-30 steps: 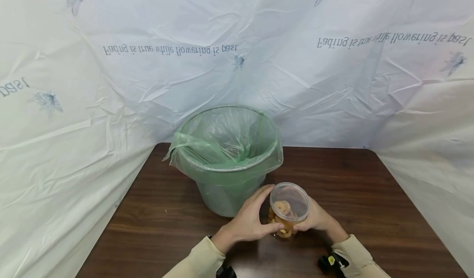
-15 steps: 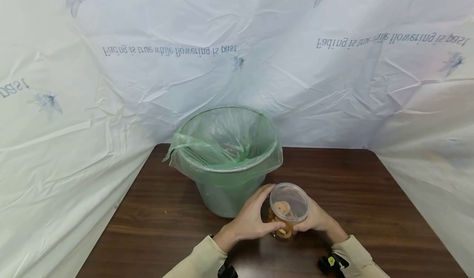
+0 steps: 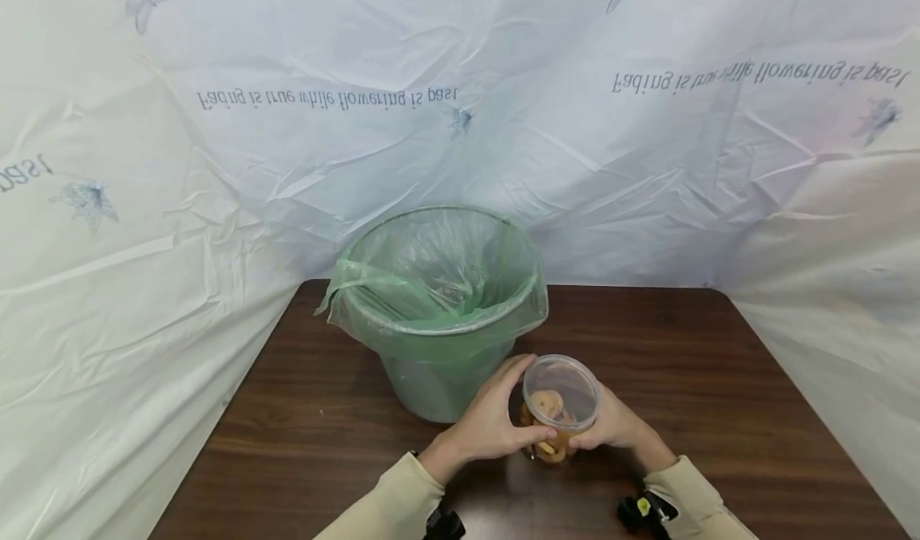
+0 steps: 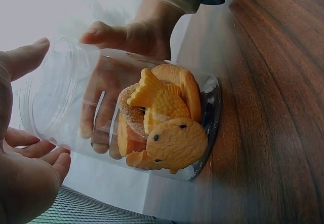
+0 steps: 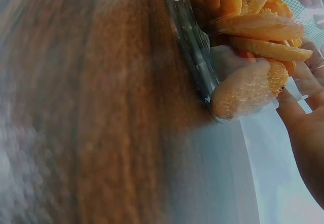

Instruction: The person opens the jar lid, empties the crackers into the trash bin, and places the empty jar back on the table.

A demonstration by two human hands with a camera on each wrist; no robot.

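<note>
In the head view both hands hold a clear plastic jar (image 3: 568,376) just above or on the table; the right wrist view shows its base at the wood. My left hand (image 3: 489,424) curls around the jar's left side, thumb across its front. From the right, my right hand (image 3: 616,422) grips the other side, its fingers showing through the clear wall in the left wrist view. Inside lie several biscuits (image 4: 177,143), some fish-shaped and some round, heaped toward the jar's bottom. Whether a clear lid covers the rim, I cannot tell.
A mesh bin (image 3: 424,392) lined with a green plastic bag (image 3: 460,344) stands behind and left of the jar. The dark wooden table (image 3: 683,348) extends to both sides. White printed plastic sheeting (image 3: 503,156) hangs around the back and sides.
My left hand's thumb has slid slightly to the right along the front of the jar. The jar, my right hand and the bin stay practically in place.
</note>
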